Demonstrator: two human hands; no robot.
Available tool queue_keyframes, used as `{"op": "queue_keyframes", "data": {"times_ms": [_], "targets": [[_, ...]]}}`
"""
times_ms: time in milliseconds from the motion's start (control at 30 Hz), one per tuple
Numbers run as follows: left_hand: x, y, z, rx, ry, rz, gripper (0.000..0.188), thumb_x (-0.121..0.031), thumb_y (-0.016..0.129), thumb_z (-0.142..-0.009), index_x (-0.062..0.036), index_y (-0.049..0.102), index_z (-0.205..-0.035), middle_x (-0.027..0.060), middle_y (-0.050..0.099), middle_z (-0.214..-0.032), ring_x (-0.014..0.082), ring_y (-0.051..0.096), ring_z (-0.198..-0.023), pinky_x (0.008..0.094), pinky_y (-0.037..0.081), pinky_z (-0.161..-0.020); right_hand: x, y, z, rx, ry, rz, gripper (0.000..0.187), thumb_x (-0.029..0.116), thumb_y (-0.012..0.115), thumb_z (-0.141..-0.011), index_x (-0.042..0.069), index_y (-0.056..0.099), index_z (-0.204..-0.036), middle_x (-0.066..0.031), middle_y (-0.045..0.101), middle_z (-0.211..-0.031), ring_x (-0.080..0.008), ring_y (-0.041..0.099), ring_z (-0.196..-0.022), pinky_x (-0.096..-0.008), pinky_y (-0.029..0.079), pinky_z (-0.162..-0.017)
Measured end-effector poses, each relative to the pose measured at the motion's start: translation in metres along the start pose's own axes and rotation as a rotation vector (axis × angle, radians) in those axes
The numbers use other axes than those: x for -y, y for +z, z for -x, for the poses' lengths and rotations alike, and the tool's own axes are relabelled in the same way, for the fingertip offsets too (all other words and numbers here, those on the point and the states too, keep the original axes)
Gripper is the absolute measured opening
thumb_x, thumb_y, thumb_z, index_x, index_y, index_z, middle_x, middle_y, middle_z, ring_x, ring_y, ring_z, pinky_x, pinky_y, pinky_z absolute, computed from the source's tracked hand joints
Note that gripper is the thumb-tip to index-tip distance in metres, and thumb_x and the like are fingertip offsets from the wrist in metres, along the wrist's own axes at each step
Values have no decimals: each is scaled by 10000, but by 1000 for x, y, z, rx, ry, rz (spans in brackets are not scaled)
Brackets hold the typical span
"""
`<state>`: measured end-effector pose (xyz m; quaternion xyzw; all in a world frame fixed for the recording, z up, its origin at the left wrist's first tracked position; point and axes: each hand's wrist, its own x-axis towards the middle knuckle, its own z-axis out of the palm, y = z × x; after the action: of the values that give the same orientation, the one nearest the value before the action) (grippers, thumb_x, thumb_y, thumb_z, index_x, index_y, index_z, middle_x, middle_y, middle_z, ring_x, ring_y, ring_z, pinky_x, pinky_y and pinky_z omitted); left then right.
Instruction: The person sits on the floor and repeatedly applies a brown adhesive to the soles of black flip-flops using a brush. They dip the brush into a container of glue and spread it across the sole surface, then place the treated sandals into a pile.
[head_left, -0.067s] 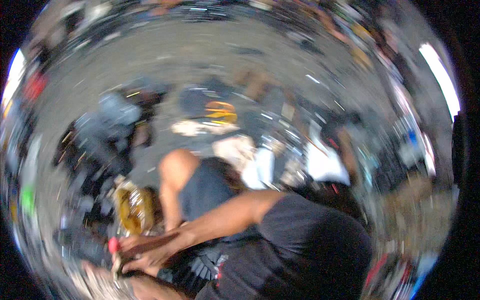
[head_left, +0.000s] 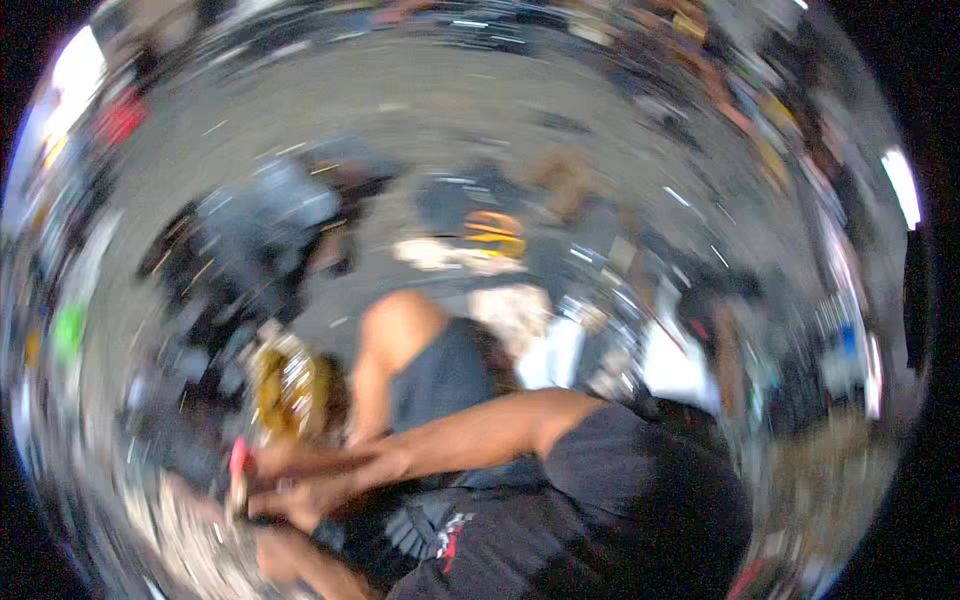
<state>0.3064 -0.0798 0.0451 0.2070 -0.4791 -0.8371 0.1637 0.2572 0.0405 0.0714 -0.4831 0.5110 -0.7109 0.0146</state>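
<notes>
From the head camera everything is smeared by motion, so only the coarse layout reads. The person sits low over a grey floor (head_left: 450,130) with a bare knee (head_left: 400,330) raised in the middle of the picture.

The right hand (head_left: 305,487) comes across the body from the right, its forearm running nearly level. It meets a slim red-tipped thing (head_left: 240,462) at the lower left. The fingers lie along it or around it, but the blur hides which, so I cannot tell whether they are clenched or loose. The left hand (head_left: 272,552) sits just below, close to the right one and perhaps touching it. I cannot make out its grip either.

Just above both hands is a yellow and silvery part (head_left: 285,385), lumpy and glinting. The red-tipped thing stands right beside it and seems to touch its lower edge.

As I judge it, the work wants a quiet head and a steady wrist. The lower hand should brace the piece while the upper one guides the red tip, with short, controlled pressure so the tip does not skid off the shiny surface onto the knee.

Farther off lie a dark heap (head_left: 260,230), an orange-striped dark thing (head_left: 495,232) and white cloths (head_left: 680,365).
</notes>
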Motion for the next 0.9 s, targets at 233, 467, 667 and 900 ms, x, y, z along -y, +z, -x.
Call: {"op": "queue_keyframes", "data": {"times_ms": [233,467,667,900], "targets": [[-48,-37,-24,123,64,614,602,-585,505,-974,-68,608,-1264,128,674,-1136,245,657,-966,399,545,-888,-18,2,-43,53,-26,318,219,198,726,-856,40,684,-1003,-100,690,-981,-270,653,-842,-413,521,-757],[-36,-7,0,11,34,851,652,-596,511,-966,-38,577,-1297,192,674,-1143,301,687,-926,408,577,-861,-24,-6,-77,215,-65,221,320,146,745,-835,27,655,-1119,-108,686,-1060,-263,653,-910,-399,535,-812],[-25,-22,-55,14,17,723,577,-552,510,-982,-68,576,-1290,165,696,-1094,319,701,-861,389,606,-717,-12,-39,23,327,73,364,254,158,698,-930,63,657,-1162,-82,651,-1122,-230,610,-1077,-372,493,-929],[-32,29,-209,186,-79,583,568,-496,479,-964,-22,585,-1257,169,694,-1069,318,687,-901,453,577,-791,40,-128,-7,-461,507,162,369,203,617,-1004,-39,542,-1273,-65,591,-1204,-126,521,-1115,-291,403,-993]]}}
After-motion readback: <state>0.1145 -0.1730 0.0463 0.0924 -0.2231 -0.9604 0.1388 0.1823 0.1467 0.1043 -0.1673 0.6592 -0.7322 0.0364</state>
